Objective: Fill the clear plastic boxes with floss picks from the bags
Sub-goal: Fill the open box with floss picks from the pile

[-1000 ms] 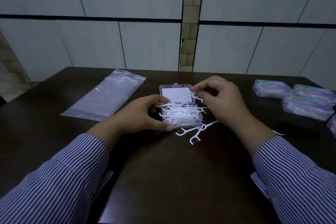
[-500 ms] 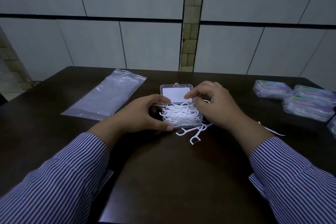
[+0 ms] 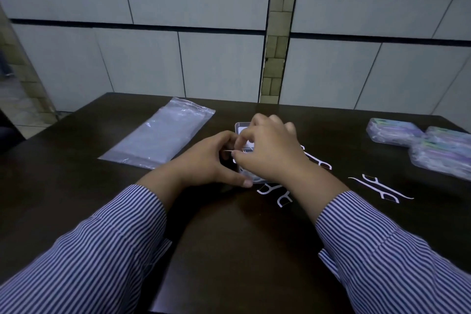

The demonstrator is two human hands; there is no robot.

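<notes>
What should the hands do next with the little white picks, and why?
Probably tuck the floss pick pinched by the right hand down into the clear box, which the left hand steadies. After that, the loose picks lying on the table likely need gathering.

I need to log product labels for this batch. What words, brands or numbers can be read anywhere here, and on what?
No text is readable.
Filled boxes at the right: coloured label strips on the lids, too blurred to read.
Open box's lid under the right hand: a white card, apparently blank.
Clear bag: no print visible.
</notes>
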